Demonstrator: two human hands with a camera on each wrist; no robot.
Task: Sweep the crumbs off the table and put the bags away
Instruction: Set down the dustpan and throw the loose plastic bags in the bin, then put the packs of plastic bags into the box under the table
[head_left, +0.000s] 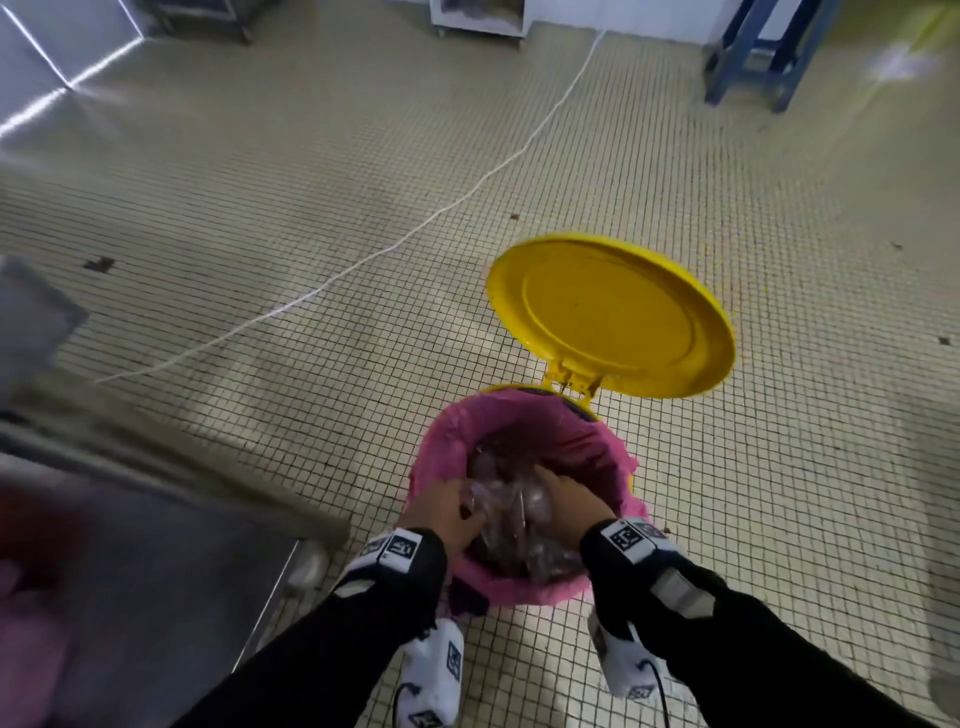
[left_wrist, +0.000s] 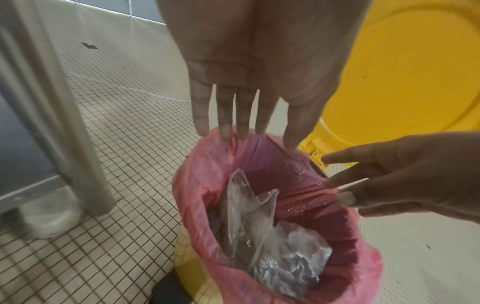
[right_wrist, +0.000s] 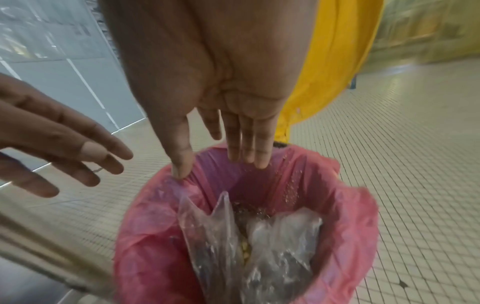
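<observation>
**Bags in the bin, both hands spread above it**

The clear plastic bags (left_wrist: 259, 236) sit crumpled inside the bin, upright-ish, one corner poking up toward the rim. Yellowish crumbs (right_wrist: 244, 251) show between two of them in the right wrist view, and small specks cling to the far inner wall of the pink liner (left_wrist: 202, 185). The liner is folded over the rim of the yellow bin (head_left: 524, 387); its lid (head_left: 613, 317) stands flipped open on the far side, hinge at the rim.

Your left hand (left_wrist: 254, 67) hangs over the near-left part of the opening, fingers (left_wrist: 226, 115) straight and slightly apart, holding nothing. Your right hand (right_wrist: 207, 72) is over the near-right part, fingers (right_wrist: 246, 139) also straight and loose, nothing in it. In the head view both hands look close to the bags, but the wrist views show them apart from the plastic. Thumb tip of the right hand looks right at the liner edge; contact unclear.

The bin stands on small-tiled floor (head_left: 311, 208). A white cable (head_left: 395, 244) runs across it, far left to far right. Steel table (head_left: 156, 545) near left, its leg (left_wrist: 78, 123) just beside the bin. Blue stool (head_left: 763, 52) far right.
</observation>
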